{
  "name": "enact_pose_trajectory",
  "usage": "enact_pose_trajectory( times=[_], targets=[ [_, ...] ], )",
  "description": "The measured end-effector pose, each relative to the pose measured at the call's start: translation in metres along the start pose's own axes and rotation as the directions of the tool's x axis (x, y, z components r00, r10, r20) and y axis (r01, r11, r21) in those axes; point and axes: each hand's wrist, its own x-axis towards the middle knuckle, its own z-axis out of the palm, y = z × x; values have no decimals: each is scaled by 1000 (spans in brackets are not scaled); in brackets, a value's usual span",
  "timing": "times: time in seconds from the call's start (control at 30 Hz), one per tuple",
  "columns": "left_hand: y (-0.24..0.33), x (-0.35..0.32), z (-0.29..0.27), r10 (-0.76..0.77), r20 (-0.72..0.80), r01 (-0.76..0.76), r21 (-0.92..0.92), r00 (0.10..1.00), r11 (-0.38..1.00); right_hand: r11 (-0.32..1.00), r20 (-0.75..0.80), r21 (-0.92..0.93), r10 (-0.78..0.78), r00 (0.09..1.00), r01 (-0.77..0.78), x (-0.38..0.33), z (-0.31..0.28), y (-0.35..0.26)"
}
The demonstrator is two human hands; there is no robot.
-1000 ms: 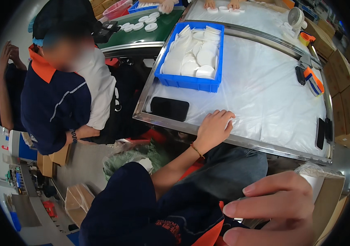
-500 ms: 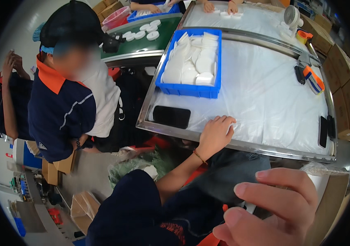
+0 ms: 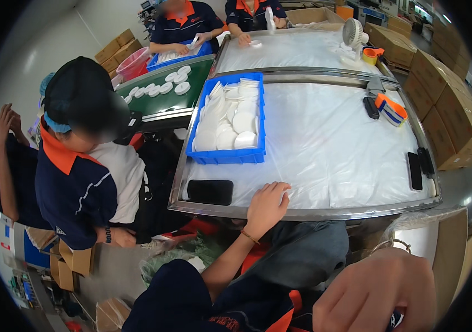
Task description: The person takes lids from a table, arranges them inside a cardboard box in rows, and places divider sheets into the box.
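My left hand (image 3: 268, 206) lies on the plastic-covered table (image 3: 324, 149) at its near edge, fingers loosely bent and apart, with nothing in it. Close to it on the left is a black phone (image 3: 210, 191). Behind the phone stands a blue crate (image 3: 226, 157) full of white round discs (image 3: 244, 122). My right hand (image 3: 377, 293) is raised close to me at the lower right, its back showing and its fingers curled under. A small dark bit with a white mark shows beside the curled fingers; what it belongs to is unclear.
A co-worker in a dark cap (image 3: 83, 99) is at the left, and two more people work at the far side. A green conveyor (image 3: 158, 106) carries white round pieces. A fan (image 3: 353, 34), tape rolls (image 3: 391, 109) and another phone (image 3: 414, 171) line the table's right side.
The view has tilted up, so the table and crate appear lower. My right hand has turned from spread fingers to a curled hand with its back showing. My left hand stays at the table edge.
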Motion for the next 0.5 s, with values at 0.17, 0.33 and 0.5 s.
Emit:
enact_pose_trajectory(
  times=[0.17, 0.33, 0.5],
  targets=[
    [0, 3, -1, 11, -10, -11, -1, 1000, 1000, 978, -98, -27, 201, 975, -205, 29, 5, -27],
    [0, 2, -1, -21, 19, 20, 37, 1000, 999, 995, -7, -71, 66, 998, -66, 20, -3, -30],
    [-8, 5, -3, 50, 138, -46, -34, 989, 998, 837, -228, -148, 490, 841, -527, -20, -30, -53]
  ],
)
